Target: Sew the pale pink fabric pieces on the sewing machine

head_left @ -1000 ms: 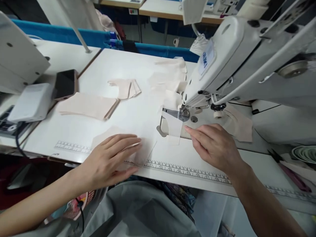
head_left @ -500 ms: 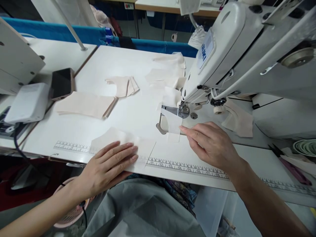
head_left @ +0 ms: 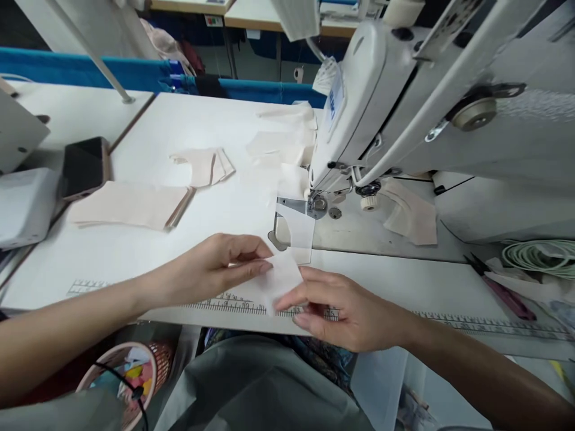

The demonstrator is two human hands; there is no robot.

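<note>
White counter (head_left: pixel 188 120) with a sewing machine (head_left: pixel 404 102) at its right. Near the front edge, the left hand (head_left: pixel 211 269) and right hand (head_left: pixel 345 305) each pinch a small pale fabric piece (head_left: pixel 283 278), held just above the printed ruler (head_left: pixel 233 306).

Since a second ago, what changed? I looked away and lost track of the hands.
The left hand lifted off the flat fabric and moved right; the right hand pulled back from the presser foot toward the table edge. Both now pinch one small white piece between them. The stacks at the left, the phone and the strip under the foot stayed put.
</note>
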